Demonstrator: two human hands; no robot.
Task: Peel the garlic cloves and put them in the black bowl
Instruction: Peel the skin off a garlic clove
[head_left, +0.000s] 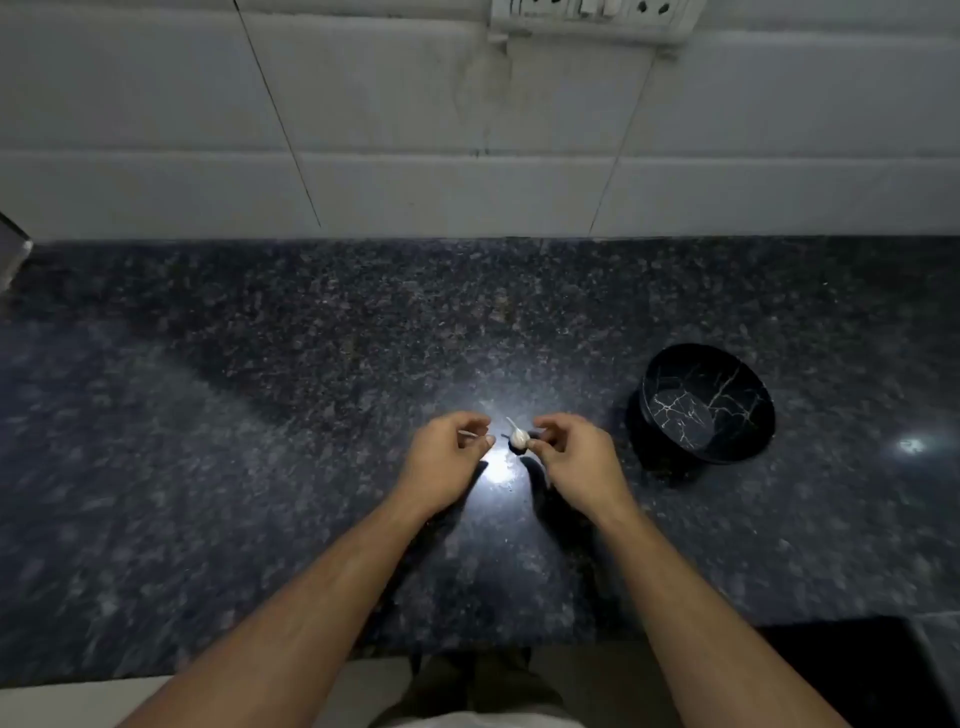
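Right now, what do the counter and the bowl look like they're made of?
Counter: polished dark speckled stone, likely granite; it mirrors the lamp glare. Bowl: glossy black with pale marble-like veins, perhaps ceramic or melamine; can't tell which.

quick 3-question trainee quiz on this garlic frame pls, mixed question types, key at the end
1. True or false: the black bowl already holds peeled cloves.
2. Which hand holds the garlic clove? A) left B) right C) neither, it lies on the counter
3. Fill in: the left hand pinches a thin strip of ____.

Key
1. False. Only the bowl's veined inside shows, with no cloves in it.
2. B. The right hand pinches the clove above the granite counter, with the bowl further to the right.
3. Peel: a pale sliver sticks out between the fingers, clear of the clove.
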